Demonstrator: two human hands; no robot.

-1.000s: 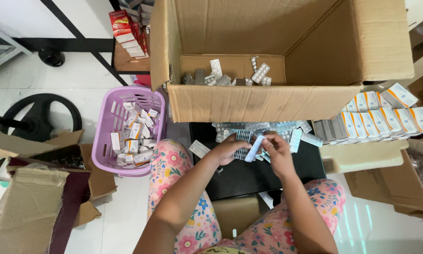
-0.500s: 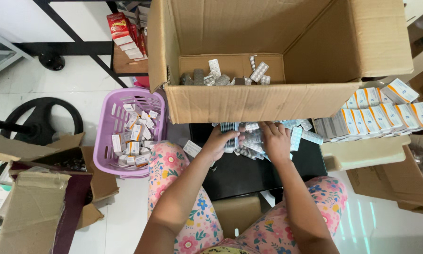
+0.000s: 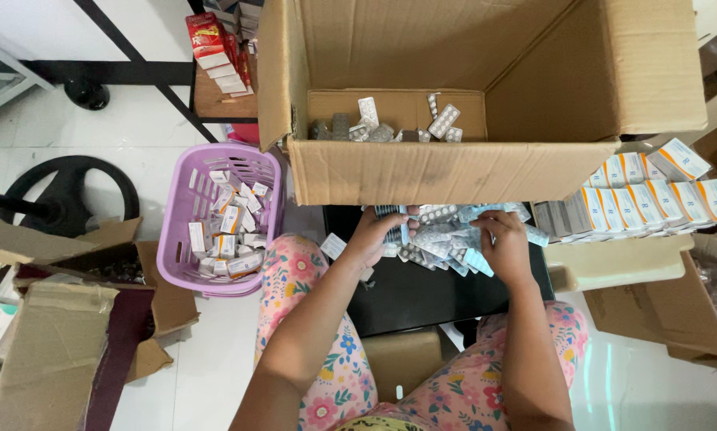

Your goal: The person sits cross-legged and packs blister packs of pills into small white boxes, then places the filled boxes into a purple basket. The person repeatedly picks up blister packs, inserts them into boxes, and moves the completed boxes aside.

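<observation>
Left hand (image 3: 377, 237) grips a few blister packs (image 3: 390, 226), right hand (image 3: 503, 243) curls closed over the loose pile of packs (image 3: 446, 239) on the black bench (image 3: 422, 295) (directly below the open cardboard box (image 3: 446, 172)), purple basket (image 3: 184, 239) at left.

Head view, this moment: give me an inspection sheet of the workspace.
Surface: black tabletop over the lap.
Job's things: pile of silver blister strips at its far edge.
Clutter: big open cardboard box holding loose strips; purple plastic basket of small cartons; row of white-orange cartons.
Grippers: left hand and right hand both grasp strips in the pile.
Cables: nothing seen.
Surroundings: white tiled floor, torn cardboard pieces.
</observation>
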